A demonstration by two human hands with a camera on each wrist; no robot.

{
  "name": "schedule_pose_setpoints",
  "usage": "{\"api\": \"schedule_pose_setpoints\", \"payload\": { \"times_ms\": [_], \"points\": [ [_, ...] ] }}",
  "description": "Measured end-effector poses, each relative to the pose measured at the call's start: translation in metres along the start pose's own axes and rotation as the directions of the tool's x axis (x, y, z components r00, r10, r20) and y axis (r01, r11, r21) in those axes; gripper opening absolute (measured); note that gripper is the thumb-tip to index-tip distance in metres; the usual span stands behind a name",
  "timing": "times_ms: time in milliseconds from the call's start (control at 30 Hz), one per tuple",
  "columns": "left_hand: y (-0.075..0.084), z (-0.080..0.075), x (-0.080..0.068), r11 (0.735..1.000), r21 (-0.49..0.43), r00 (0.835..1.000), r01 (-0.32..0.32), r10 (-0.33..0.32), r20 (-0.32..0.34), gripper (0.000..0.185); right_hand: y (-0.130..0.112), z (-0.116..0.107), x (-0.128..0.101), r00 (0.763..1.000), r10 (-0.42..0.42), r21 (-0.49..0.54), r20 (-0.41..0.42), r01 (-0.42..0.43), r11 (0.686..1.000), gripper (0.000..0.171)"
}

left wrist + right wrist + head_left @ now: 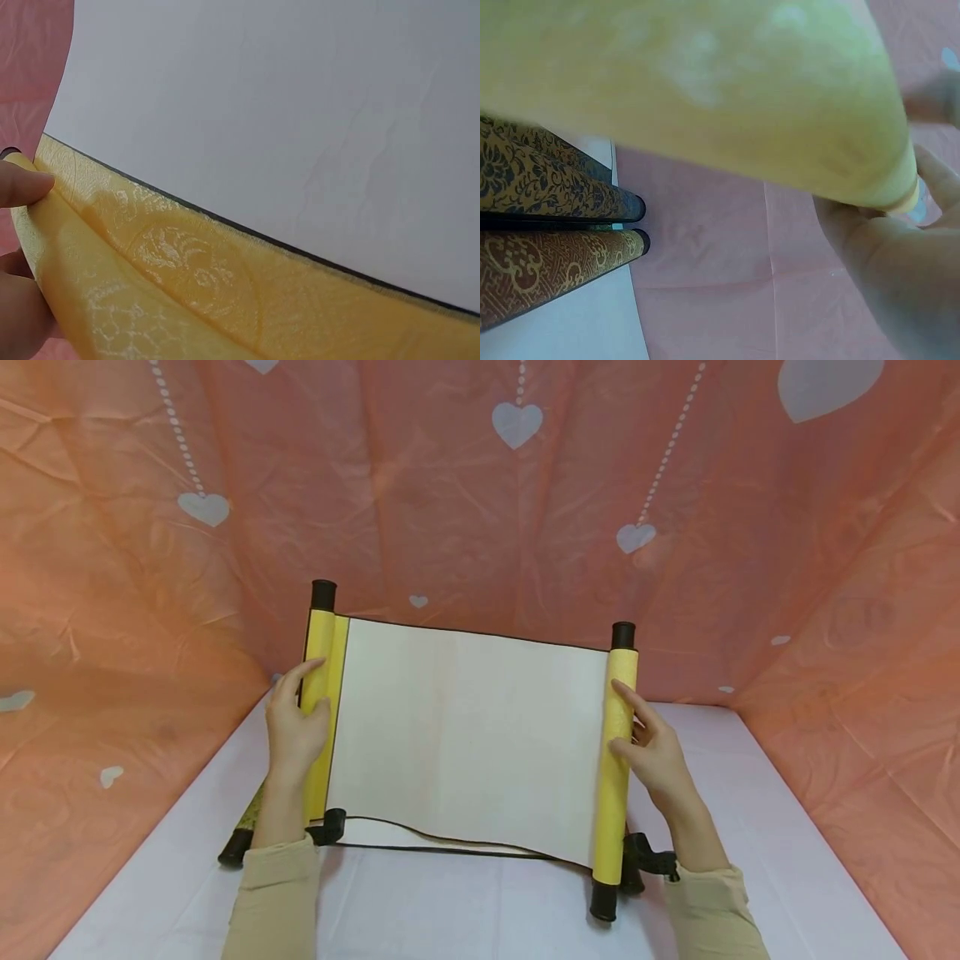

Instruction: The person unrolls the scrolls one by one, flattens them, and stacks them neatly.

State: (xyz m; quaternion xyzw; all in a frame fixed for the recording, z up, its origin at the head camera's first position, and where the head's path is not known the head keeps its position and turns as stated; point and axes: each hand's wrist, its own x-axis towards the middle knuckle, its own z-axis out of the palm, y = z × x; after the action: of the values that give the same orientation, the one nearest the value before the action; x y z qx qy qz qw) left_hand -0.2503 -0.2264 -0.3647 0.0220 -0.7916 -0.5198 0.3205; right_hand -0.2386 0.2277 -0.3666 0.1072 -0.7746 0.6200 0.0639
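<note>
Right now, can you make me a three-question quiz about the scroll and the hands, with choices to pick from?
1. Where is the left hand?
A) on the scroll's left yellow roll
B) flat on the table
C) on the backdrop

2. What colour are the rolled ends of the scroll?
A) blue
B) yellow
C) green

3. How is the scroll?
A) rolled shut
B) torn in half
C) opened out, showing blank paper

Answers: 1 A, its fingers wrap that roll. 2 B, both rolls look yellow, the right hand against one. 3 C, pale paper spans between the rolls.
</note>
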Motion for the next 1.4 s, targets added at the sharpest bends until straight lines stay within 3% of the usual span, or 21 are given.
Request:
{"api": "schedule_pose_setpoints", "payload": {
  "times_ms": [167,467,667,800,967,1200,1400],
  "points": [
    [0.000,0.001,0.001,1.000,0.009,1.000,0.008,-0.008,0.001,0.053,0.003,-0.001,0.000,1.000,-0.020,-0.036,-0.001,0.020,0.999,0.093],
    [-0.001,0.003,0.001,1.000,-0.005,1.000,-0.028,0.028,-0.001,0.052,0.003,-0.005,-0.002,0.999,-0.040,-0.086,-0.019,0.038,0.996,0.088],
    [-0.002,0.001,0.001,1.000,0.013,1.000,0.010,-0.010,0.011,0.053,0.005,-0.010,-0.002,0.999,-0.047,-0.030,-0.019,0.047,0.998,0.091],
    [-0.004,-0.002,0.000,0.999,0.024,0.999,0.035,-0.036,0.025,0.054,0.006,-0.011,-0.001,0.999,-0.044,0.009,-0.008,0.044,0.999,0.080],
    [-0.006,-0.005,0.001,0.993,0.077,0.994,0.084,-0.089,0.061,0.056,0.006,-0.011,-0.001,0.999,-0.034,-0.012,0.021,0.034,0.999,0.067],
    [-0.007,-0.007,0.004,0.987,0.113,0.985,0.118,-0.131,0.109,0.058,0.005,-0.011,0.000,0.999,-0.022,-0.048,0.036,0.024,0.999,0.080],
    [-0.008,-0.007,0.004,0.991,0.090,0.985,0.102,-0.114,0.132,0.056,0.008,-0.013,0.002,0.999,-0.036,-0.101,0.022,0.038,0.994,0.081]
  ]
}}
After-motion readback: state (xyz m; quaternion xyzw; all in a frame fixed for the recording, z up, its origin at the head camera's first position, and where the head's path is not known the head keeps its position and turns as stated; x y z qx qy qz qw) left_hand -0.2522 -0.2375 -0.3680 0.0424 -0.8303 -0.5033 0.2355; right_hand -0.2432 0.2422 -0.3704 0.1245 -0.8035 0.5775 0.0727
